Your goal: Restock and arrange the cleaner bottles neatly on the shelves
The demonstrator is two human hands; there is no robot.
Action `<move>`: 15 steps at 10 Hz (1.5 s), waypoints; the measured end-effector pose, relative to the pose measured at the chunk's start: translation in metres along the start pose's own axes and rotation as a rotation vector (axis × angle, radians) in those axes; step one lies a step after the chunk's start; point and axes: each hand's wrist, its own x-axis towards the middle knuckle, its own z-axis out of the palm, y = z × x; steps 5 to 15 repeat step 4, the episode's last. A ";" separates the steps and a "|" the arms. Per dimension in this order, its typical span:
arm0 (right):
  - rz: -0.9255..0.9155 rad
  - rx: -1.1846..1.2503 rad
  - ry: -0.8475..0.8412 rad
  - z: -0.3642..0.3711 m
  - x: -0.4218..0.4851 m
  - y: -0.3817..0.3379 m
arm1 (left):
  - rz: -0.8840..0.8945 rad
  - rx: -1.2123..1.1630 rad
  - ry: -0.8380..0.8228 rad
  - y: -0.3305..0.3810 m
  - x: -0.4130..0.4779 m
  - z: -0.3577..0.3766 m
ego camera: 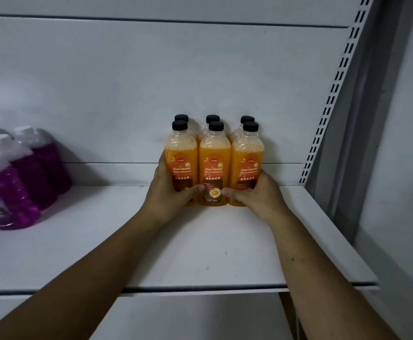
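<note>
Several orange floor cleaner bottles (214,153) with black caps stand upright in two rows of three on the white shelf (200,253), close to the back panel. My left hand (169,192) wraps the left side of the group, thumb across the front of the left bottle. My right hand (254,195) cups the right side, thumb on the front near the middle bottle. Both hands press the block of bottles between them. The back row shows only caps and shoulders.
Several purple cleaner bottles (16,182) with white caps stand in a cluster at the shelf's left. A slotted upright (333,94) and a grey post border the shelf on the right. The shelf's front edge (200,289) runs below my forearms.
</note>
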 end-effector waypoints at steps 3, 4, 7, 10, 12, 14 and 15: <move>0.098 0.165 -0.041 -0.013 -0.004 -0.016 | -0.212 -0.140 -0.015 0.019 0.006 -0.030; 0.069 0.128 0.061 -0.021 -0.004 -0.028 | -0.160 -0.124 0.084 0.038 0.007 -0.044; 0.069 0.128 0.061 -0.021 -0.004 -0.028 | -0.160 -0.124 0.084 0.038 0.007 -0.044; 0.069 0.128 0.061 -0.021 -0.004 -0.028 | -0.160 -0.124 0.084 0.038 0.007 -0.044; 0.069 0.128 0.061 -0.021 -0.004 -0.028 | -0.160 -0.124 0.084 0.038 0.007 -0.044; 0.069 0.128 0.061 -0.021 -0.004 -0.028 | -0.160 -0.124 0.084 0.038 0.007 -0.044; 0.069 0.128 0.061 -0.021 -0.004 -0.028 | -0.160 -0.124 0.084 0.038 0.007 -0.044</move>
